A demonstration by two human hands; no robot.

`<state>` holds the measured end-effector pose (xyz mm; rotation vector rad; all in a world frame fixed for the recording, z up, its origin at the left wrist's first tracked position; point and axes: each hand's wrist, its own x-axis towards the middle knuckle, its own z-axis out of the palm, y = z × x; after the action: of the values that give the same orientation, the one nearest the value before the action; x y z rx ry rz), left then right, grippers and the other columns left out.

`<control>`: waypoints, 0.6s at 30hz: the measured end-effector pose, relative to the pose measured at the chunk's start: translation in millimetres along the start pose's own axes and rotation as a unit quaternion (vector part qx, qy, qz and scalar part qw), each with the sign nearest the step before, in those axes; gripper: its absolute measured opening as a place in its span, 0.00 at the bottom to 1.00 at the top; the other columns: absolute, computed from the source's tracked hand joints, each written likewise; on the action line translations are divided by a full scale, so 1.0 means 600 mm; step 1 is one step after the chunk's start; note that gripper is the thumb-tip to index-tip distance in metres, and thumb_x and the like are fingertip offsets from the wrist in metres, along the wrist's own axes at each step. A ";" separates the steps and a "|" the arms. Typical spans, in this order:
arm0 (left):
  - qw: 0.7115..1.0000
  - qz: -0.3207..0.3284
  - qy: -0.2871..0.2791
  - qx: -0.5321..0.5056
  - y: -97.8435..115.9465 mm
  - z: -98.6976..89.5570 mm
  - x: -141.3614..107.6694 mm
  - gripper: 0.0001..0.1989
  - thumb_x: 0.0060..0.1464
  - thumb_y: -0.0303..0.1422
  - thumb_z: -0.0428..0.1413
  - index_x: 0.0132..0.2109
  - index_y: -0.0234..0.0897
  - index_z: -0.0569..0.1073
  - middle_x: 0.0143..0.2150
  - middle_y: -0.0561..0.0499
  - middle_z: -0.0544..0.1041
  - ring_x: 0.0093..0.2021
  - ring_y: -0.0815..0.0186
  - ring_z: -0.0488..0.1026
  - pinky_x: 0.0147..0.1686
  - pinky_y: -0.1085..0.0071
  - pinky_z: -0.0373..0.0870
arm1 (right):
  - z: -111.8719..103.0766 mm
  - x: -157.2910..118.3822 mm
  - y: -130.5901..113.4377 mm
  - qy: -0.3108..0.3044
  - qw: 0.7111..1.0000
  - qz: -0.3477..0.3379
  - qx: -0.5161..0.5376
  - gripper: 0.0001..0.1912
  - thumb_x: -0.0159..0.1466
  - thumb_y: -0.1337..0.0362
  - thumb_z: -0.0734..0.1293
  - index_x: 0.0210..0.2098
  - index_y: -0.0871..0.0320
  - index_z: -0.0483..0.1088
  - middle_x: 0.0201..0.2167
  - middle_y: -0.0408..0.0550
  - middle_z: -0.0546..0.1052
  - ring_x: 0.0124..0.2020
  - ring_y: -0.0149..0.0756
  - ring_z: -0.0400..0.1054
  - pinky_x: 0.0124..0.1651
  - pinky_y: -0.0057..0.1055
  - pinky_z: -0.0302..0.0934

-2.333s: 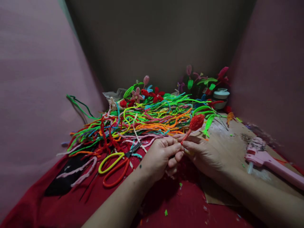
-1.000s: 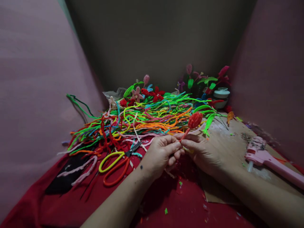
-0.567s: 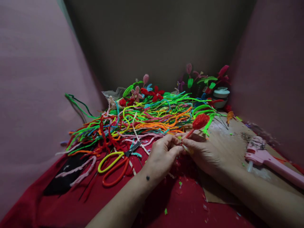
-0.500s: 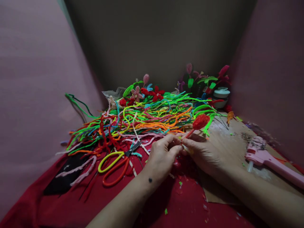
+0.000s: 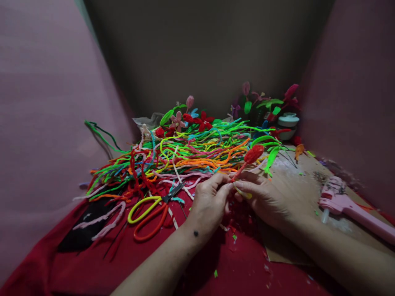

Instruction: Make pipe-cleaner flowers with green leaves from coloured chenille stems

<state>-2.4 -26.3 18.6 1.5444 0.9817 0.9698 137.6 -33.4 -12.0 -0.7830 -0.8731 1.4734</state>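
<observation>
A red pipe-cleaner flower [image 5: 254, 154] with a thin reddish stem tilts up and to the right between my hands. My left hand [image 5: 212, 199] is closed, thumb and forefinger pinching the stem near its lower part. Against it, my right hand [image 5: 262, 197] is closed too, its thumb and fingers on a small yellow strip [image 5: 243, 192] beside the stem. The stem's lower end is hidden by my fingers. Behind the hands spreads a heap of coloured pipe cleaners [image 5: 197, 152].
Scissors [image 5: 151, 218] with yellow and red handles lie left of my hands. On a brown board [image 5: 290, 250] at the right rests a pink glue gun [image 5: 345, 203]. Finished flowers [image 5: 203, 121] and a lidded jar [image 5: 288, 123] stand at the back. Red cloth [image 5: 234, 267] covers the table.
The red flower has shifted slightly left and its stem stands a bit steeper. More of the yellow strip shows at my right fingers, which have moved a little.
</observation>
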 end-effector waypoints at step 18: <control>1.000 -0.011 0.009 -0.017 0.005 0.000 0.001 0.06 0.52 0.29 0.51 0.28 0.35 0.69 0.19 0.58 0.69 0.15 0.77 0.60 0.15 0.80 0.55 | 0.005 -0.004 -0.004 -0.006 0.999 0.023 0.025 0.05 0.52 0.67 0.71 0.30 0.56 0.75 0.25 0.40 0.73 0.24 0.28 0.63 0.27 0.25 0.56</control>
<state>-1.6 -26.3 21.8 1.4969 0.9882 0.9811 136.5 -35.9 -8.4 -0.7627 -0.8276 1.5363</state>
